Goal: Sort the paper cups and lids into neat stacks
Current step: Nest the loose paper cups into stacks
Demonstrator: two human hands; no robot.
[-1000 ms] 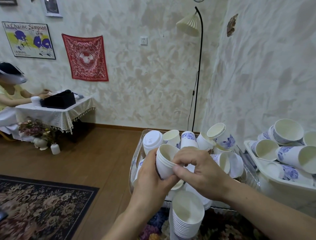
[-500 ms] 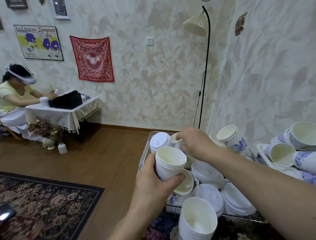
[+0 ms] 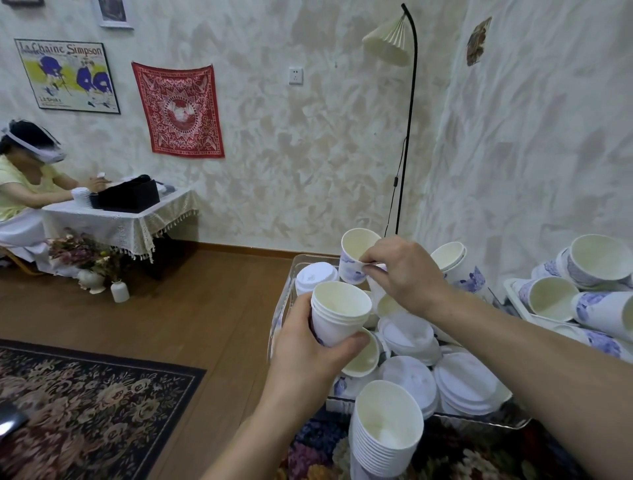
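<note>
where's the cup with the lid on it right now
The lidded cup stands at the clear tray's far left corner, just behind the small stack in the left hand.

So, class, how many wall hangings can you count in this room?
5: a framed picture at top left, a sliver of another frame beside it, the poster, the red cloth, and a small piece on the right wall.

Home living room: wood floor (image 3: 212,308), patterned rug (image 3: 85,404), floor lamp (image 3: 404,102), poster (image 3: 66,75) and red cloth (image 3: 178,109) on wall, lace-covered side table (image 3: 120,222).
</note>
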